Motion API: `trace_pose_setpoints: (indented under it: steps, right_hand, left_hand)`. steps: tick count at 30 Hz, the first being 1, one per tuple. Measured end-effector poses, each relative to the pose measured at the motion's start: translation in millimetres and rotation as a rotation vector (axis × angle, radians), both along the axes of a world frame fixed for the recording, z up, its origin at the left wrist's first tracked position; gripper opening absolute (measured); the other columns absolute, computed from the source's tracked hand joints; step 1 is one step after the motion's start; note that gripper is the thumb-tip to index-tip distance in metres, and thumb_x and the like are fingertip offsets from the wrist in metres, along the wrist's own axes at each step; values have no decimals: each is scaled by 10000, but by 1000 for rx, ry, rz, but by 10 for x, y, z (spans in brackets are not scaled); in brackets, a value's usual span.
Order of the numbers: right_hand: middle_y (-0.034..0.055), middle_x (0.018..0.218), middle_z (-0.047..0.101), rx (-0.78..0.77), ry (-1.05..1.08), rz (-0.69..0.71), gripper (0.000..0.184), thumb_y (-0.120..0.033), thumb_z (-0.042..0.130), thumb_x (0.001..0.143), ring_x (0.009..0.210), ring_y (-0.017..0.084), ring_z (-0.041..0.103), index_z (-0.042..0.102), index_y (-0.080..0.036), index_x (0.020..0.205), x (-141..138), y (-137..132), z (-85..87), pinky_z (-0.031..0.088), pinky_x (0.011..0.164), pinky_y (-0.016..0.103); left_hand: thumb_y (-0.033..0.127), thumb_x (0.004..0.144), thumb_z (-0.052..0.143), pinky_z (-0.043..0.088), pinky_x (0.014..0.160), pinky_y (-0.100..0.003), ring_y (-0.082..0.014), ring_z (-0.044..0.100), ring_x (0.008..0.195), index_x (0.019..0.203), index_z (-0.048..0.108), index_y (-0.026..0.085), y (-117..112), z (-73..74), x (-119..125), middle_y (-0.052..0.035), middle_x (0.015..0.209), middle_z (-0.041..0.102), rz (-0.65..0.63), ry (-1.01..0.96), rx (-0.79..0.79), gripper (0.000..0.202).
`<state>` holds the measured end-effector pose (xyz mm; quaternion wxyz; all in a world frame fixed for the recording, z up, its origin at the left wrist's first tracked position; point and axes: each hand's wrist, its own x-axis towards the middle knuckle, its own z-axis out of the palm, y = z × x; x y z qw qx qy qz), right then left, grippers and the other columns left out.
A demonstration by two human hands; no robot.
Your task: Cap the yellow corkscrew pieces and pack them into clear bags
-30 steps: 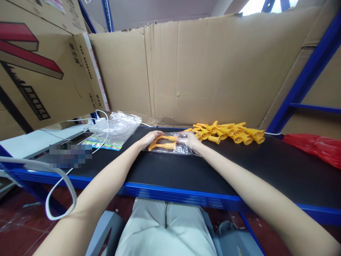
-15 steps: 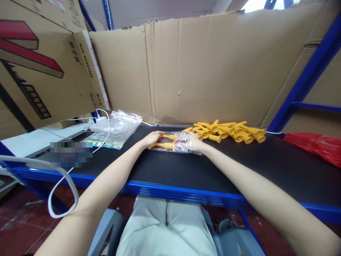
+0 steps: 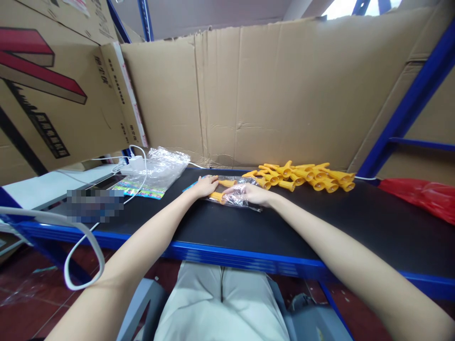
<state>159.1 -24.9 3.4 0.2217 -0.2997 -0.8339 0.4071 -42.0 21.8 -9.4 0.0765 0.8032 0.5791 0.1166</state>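
1. The clear bag (image 3: 239, 203) lies flat on the black table (image 3: 220, 232), near its middle, spanning the gap between the left hand (image 3: 207, 186) and the right hand (image 3: 249, 194). Its film shows crinkled beneath and around the right hand.
2. Two yellow pieces (image 3: 217, 196) show at the bag between the hands, one nearer the table's front edge than the other; their left ends are hidden by the left hand.
3. A blue strip (image 3: 190, 186) shows just left of the left hand, partly covered by it.
4. Both forearms stretch forward over the table's blue front edge (image 3: 241, 255) and slant inward, so the hands stand close to each other but apart.
5. The left hand lies back up and low over the bag's left end, its fingers pointing rightward across the yellow pieces. Whether it pinches them or only presses down, I cannot tell.
6. The right hand comes in from the right, its fingers bent and pointing left, with the tips at the right end of the nearer yellow piece. Shiny film overlaps these fingers; I cannot tell whether they are closed on anything.
7. A heap of yellow flared parts (image 3: 308, 177) lies just beyond and right of the right hand.
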Motion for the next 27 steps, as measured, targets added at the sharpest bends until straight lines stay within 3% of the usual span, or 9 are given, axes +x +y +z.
trace_pose_setpoints:
  steps: [3,6,10,14,17,20,23,27]
  right_hand:
    - [51,885,670,58,-40,-153,234,-157,519,704,790,142,599,676,-132,876,47,61,53,450,761,263]
    - [41,680,645,174,-50,-482,223,-106,423,699,578,111,564,645,-118,714,220,198,98,446,602,238]
    - [57,782,648,475,-283,-814,231,-85,408,701,727,155,583,620,-141,775,530,334,129,423,648,251]
    - [84,915,642,498,-622,-791,196,-222,458,759,847,212,578,626,-166,844,632,330,101,415,711,304]
    - [92,973,632,491,-742,-757,295,-359,494,764,915,248,565,604,-185,974,564,305,42,391,792,379]
    - [95,1014,623,538,-791,-732,351,-327,534,733,938,264,561,565,-194,1057,495,307,-12,360,839,431]
    - [96,962,634,579,-656,-767,314,-268,523,733,893,243,578,561,-178,1031,487,337,-21,396,801,386]
    - [83,899,632,538,-220,-928,335,-352,562,718,825,206,590,526,-157,988,543,394,29,443,728,327]
  left_hand:
    - [380,877,181,117,1035,-535,-229,206,1317,1318,339,200,76,-61,-36,-49,1406,314,-17,45,-12,502]
    - [396,876,145,111,1028,-557,-236,171,1327,1320,330,206,162,-108,-107,-39,1414,299,11,70,-15,517]
    - [395,869,128,125,1027,-562,-247,159,1330,1333,314,200,247,-128,-242,-27,1423,275,96,95,-13,536]
    - [401,862,129,137,1028,-559,-250,172,1327,1338,315,197,305,-140,-379,-30,1428,262,179,103,-1,550]
    - [408,859,128,147,1030,-551,-246,177,1327,1344,305,183,337,-155,-435,-39,1428,262,199,106,3,564]
    - [406,859,131,153,1029,-551,-243,178,1327,1345,305,191,354,-166,-454,-36,1427,267,205,115,8,559]
    - [397,860,138,144,1032,-549,-240,178,1327,1343,310,199,358,-169,-459,-35,1425,273,215,102,9,549]
    - [403,862,137,162,1029,-546,-250,196,1321,1330,331,210,358,-163,-464,-36,1420,287,212,112,25,542]
